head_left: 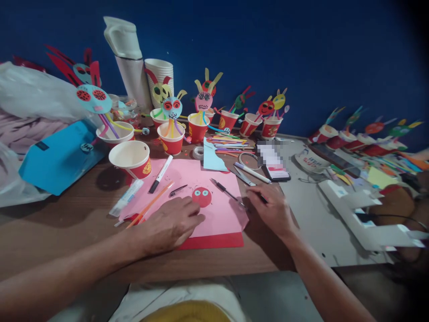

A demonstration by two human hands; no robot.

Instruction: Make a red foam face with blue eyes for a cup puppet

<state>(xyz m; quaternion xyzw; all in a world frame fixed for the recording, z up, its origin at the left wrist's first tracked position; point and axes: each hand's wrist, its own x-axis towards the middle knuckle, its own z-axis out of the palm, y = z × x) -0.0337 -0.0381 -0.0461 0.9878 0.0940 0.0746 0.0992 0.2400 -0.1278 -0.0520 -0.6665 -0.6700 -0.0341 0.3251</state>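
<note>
Fingers of the left hand (pixel 172 223) bend at the red disc (pixel 202 197), grip unclear; the right hand (pixel 273 209) clasps scissors (pixel 244 175).

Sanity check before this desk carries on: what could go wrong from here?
- The red paper circle looks small and loose; the left hand, right beside it, could nudge or crease it.
- The black pen seems uncapped, with what looks like its cap lying apart, so it might mark the pink sheet.
- The scissors lie close to the right hand; a careless reach could nick a finger.
</note>
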